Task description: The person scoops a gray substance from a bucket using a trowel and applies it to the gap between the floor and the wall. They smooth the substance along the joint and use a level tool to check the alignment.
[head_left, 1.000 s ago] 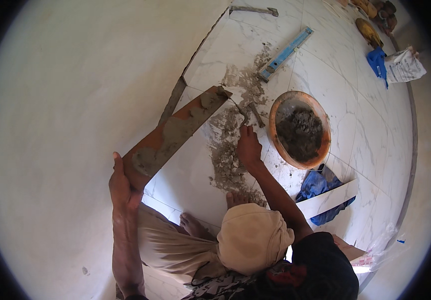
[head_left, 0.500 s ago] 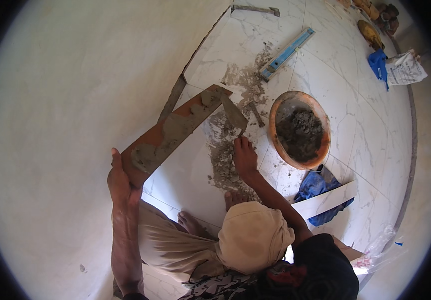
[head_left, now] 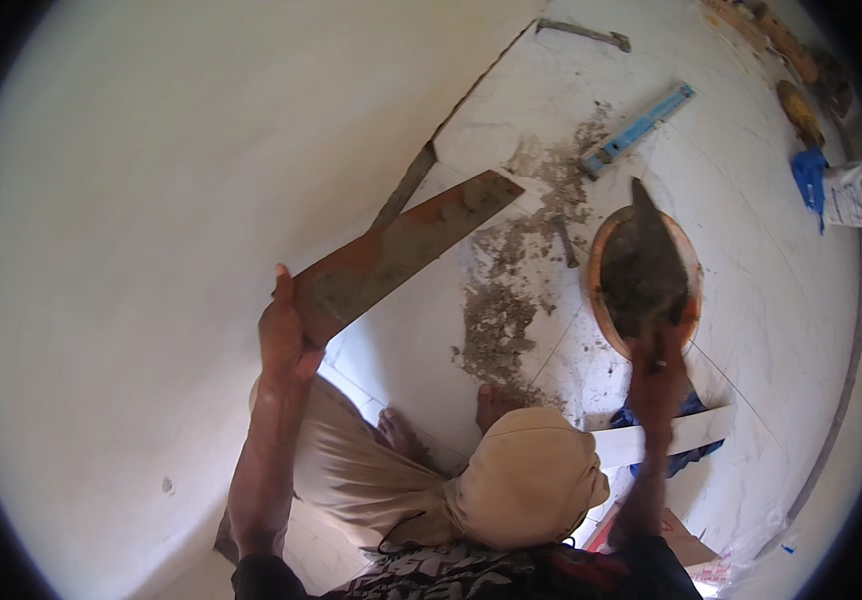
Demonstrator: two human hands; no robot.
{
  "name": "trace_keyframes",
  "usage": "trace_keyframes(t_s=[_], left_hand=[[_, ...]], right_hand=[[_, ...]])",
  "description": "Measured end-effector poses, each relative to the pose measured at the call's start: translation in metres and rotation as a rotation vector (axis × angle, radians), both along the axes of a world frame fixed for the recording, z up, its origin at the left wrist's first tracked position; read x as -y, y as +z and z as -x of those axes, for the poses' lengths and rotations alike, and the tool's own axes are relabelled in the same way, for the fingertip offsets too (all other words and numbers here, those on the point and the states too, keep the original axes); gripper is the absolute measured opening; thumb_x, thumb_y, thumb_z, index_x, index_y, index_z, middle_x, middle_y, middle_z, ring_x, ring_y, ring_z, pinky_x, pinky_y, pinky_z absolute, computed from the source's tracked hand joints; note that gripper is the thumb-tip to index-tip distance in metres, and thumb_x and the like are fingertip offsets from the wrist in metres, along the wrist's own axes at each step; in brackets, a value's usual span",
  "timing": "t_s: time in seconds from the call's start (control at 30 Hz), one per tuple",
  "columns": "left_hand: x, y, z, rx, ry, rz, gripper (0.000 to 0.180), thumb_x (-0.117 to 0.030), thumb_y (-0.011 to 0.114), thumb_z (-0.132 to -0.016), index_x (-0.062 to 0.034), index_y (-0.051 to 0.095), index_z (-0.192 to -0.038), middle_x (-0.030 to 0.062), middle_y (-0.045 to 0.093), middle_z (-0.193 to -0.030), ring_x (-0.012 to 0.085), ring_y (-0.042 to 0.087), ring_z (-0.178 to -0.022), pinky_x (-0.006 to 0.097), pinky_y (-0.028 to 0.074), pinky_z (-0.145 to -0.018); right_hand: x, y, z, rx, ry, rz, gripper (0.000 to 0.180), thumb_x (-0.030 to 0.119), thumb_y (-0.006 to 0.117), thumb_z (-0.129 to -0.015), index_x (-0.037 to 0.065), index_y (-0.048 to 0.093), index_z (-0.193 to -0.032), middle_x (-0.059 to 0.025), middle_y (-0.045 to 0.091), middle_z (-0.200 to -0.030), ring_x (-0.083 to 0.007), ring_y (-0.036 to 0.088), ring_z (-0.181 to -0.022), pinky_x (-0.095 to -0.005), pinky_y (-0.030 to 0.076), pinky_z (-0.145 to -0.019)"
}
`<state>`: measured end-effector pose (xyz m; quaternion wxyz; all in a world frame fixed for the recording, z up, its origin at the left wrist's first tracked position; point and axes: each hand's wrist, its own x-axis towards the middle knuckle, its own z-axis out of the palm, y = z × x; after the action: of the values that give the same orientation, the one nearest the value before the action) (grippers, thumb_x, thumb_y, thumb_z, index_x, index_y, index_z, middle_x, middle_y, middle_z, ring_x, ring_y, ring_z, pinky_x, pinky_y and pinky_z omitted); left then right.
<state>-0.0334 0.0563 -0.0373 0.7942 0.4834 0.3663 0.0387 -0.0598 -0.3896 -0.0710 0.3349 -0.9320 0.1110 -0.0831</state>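
Observation:
My left hand (head_left: 287, 330) grips the near end of a long reddish-brown tile strip (head_left: 356, 262), thumb up along its edge. Grey mortar covers much of the strip's upturned face, and the strip slants away beside the wall. In my right hand (head_left: 659, 375) is a trowel (head_left: 655, 235), its handle mostly hidden by the closed, slightly blurred fingers. The trowel's pointed blade lies over the orange bucket (head_left: 596, 290), which holds dark wet mortar (head_left: 623, 285). Whether the blade touches the mortar I cannot tell.
Crumbled mortar (head_left: 496, 325) litters the white tiled floor, with a small tool (head_left: 564, 240) among it. A blue spirit level (head_left: 636, 130) and a hammer (head_left: 586, 33) lie farther off. A white tile strip (head_left: 701, 430) rests on blue cloth. The wall (head_left: 151, 200) rises at left.
My right hand has swung right with the trowel, from beside the tile strip to over the bucket. The mortar on the strip looks flatter. The whole view has shifted somewhat.

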Motion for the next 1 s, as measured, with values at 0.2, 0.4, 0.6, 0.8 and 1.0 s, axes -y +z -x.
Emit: trace_keyframes(t_s=[0.2, 0.4, 0.6, 0.8, 1.0], left_hand=[[-0.002, -0.005, 0.002, -0.037, -0.072, 0.042, 0.058, -0.046, 0.041, -0.108, 0.0029, 0.052, -0.137, 0.014, 0.062, -0.135, 0.0234, 0.063, -0.119, 0.035, 0.053, -0.101], [0.015, 0.007, -0.005, -0.102, -0.034, -0.077, 0.06, -0.047, 0.046, -0.106, 0.0049, 0.049, -0.137, 0.0156, 0.061, -0.133, 0.0251, 0.063, -0.117, 0.037, 0.054, -0.096], [0.019, 0.007, -0.007, -0.094, 0.024, -0.112, 0.062, -0.051, 0.054, -0.102, 0.0036, 0.053, -0.129, 0.0135, 0.066, -0.113, 0.0202, 0.067, -0.088, 0.03, 0.054, -0.067], [0.011, 0.005, -0.004, -0.085, -0.039, -0.112, 0.061, -0.052, 0.056, -0.101, 0.0034, 0.055, -0.127, 0.0134, 0.069, -0.107, 0.0184, 0.071, -0.08, 0.027, 0.057, -0.059], [0.015, 0.01, -0.005, -0.072, -0.001, -0.094, 0.063, -0.049, 0.051, -0.104, 0.0057, 0.05, -0.135, 0.018, 0.064, -0.125, 0.0228, 0.068, -0.108, 0.032, 0.06, -0.084]], right_hand=[[0.083, 0.07, -0.03, -0.148, 0.271, 0.441, 0.029, 0.01, 0.069, -0.087, 0.008, 0.068, -0.116, -0.0132, 0.072, -0.103, -0.0321, 0.071, -0.093, -0.042, 0.055, -0.081], [0.086, 0.091, -0.078, -0.538, 0.385, 0.895, 0.014, 0.017, 0.073, -0.081, 0.012, 0.073, -0.094, -0.0123, 0.072, -0.09, -0.0329, 0.071, -0.084, -0.0462, 0.055, -0.073], [0.065, 0.07, -0.123, -0.605, 0.605, 1.02, 0.021, 0.015, 0.075, -0.074, 0.013, 0.074, -0.094, -0.0116, 0.073, -0.09, -0.0316, 0.074, -0.087, -0.0426, 0.058, -0.071], [0.072, 0.031, -0.165, -0.648, 0.698, 1.001, 0.021, 0.017, 0.069, -0.079, 0.009, 0.074, -0.098, -0.0142, 0.074, -0.092, -0.0302, 0.074, -0.09, -0.0436, 0.059, -0.074], [0.074, 0.055, -0.188, -0.952, 0.699, 0.806, 0.029, 0.03, 0.07, -0.083, 0.004, 0.074, -0.096, -0.0154, 0.074, -0.098, -0.0309, 0.072, -0.097, -0.0457, 0.059, -0.078]])
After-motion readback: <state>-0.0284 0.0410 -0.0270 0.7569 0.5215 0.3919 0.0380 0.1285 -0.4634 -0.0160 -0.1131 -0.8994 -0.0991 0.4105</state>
